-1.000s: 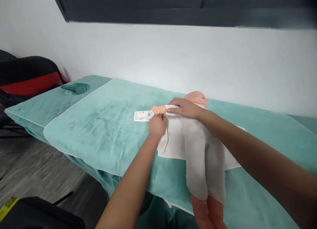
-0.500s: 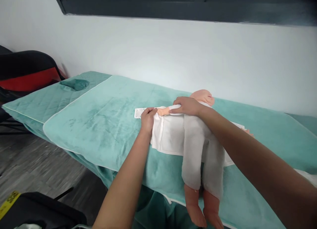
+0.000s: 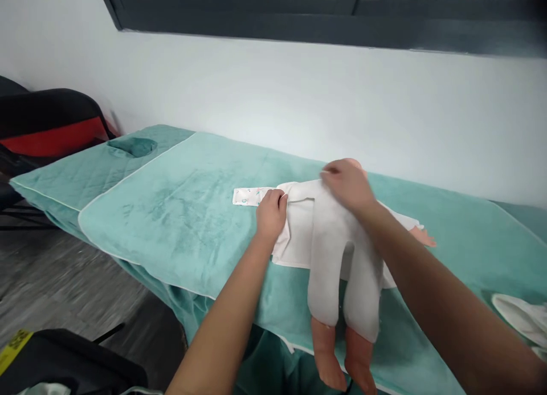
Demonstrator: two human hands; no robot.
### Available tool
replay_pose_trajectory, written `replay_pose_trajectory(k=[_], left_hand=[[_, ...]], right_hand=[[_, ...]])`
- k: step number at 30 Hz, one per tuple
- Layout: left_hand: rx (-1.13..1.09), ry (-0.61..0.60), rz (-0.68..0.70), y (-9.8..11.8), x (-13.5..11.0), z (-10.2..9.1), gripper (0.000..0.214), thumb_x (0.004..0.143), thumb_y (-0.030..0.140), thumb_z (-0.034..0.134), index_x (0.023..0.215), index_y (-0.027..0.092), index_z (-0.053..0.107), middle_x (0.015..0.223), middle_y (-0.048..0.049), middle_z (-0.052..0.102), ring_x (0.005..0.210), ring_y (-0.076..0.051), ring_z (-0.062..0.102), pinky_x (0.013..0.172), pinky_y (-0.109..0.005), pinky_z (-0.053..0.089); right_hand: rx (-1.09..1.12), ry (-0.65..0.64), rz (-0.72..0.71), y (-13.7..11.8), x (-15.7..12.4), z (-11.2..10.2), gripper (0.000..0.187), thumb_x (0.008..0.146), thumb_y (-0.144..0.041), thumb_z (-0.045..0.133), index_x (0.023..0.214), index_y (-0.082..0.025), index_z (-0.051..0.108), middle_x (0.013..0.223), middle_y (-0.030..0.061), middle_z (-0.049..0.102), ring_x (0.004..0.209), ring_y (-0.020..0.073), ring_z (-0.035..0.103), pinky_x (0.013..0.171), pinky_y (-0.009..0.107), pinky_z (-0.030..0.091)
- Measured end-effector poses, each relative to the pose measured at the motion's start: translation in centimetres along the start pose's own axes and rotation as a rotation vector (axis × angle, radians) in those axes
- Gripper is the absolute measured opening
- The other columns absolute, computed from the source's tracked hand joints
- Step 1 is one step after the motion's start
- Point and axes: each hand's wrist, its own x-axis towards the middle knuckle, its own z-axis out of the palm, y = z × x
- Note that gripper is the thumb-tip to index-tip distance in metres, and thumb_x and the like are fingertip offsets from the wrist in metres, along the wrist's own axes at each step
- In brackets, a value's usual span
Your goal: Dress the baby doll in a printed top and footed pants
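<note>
A baby doll (image 3: 325,281) in a white cloth body lies on its back across the bed, legs toward me. Beneath it is spread a white baby shirt (image 3: 294,244), whose left sleeve (image 3: 247,196) shows a small coloured print. My left hand (image 3: 272,212) is closed on the shirt at that sleeve's opening, by the end of the doll's arm; the doll's hand on this side is hidden. My right hand (image 3: 347,184) is over the doll's upper chest and head, its fingers smeared by motion. At the right, the doll's other hand (image 3: 423,235) sticks out of a sleeve.
The bed has a teal cover (image 3: 171,212) and a face hole (image 3: 132,147) at its left end. White cloth (image 3: 521,318) lies at the right edge. A black and red chair (image 3: 51,124) stands at the left, and a black case (image 3: 72,361) sits at the lower left.
My right hand has moved off the doll's forearm, up and right toward its head. My left hand has shifted right. The doll's left-side hand, visible before, is now out of sight.
</note>
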Motion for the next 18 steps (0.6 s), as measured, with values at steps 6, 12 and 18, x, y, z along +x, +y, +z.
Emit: replay_pose_trajectory(k=[6, 12, 18], left_hand=[[0.092, -0.019, -0.01, 0.4, 0.0, 0.2, 0.023, 0.102, 0.032, 0.041, 0.101, 0.021, 0.061, 0.104, -0.0064, 0.068, 0.097, -0.021, 0.061, 0.084, -0.031, 0.042], [0.08, -0.043, 0.028, 2.0, 0.0, 0.9, 0.021, 0.101, 0.028, 0.041, 0.094, 0.021, 0.059, 0.095, -0.004, 0.067, 0.089, -0.019, 0.059, 0.078, -0.03, 0.041], [0.006, 0.013, 0.022, 4.9, 2.5, 2.1, 0.016, 0.098, 0.024, 0.045, 0.086, 0.021, 0.055, 0.087, -0.0026, 0.064, 0.082, -0.018, 0.056, 0.076, -0.03, 0.04]], right_hand=[[-0.078, -0.149, 0.524, 7.4, -1.8, -2.0, 0.063, 0.093, -0.065, 0.033, 0.098, -0.017, 0.074, 0.111, 0.0234, 0.072, 0.109, 0.0415, 0.066, 0.089, 0.05, 0.05], [0.207, -0.348, 0.487, 8.6, -1.2, -1.1, 0.078, 0.084, -0.084, 0.038, 0.111, -0.02, 0.075, 0.121, 0.0176, 0.072, 0.112, 0.0398, 0.067, 0.095, 0.049, 0.049], [0.298, -0.24, 0.258, 6.7, -1.5, -1.3, 0.067, 0.09, -0.076, 0.039, 0.108, -0.022, 0.075, 0.121, 0.01, 0.074, 0.113, 0.0365, 0.066, 0.094, 0.043, 0.049]])
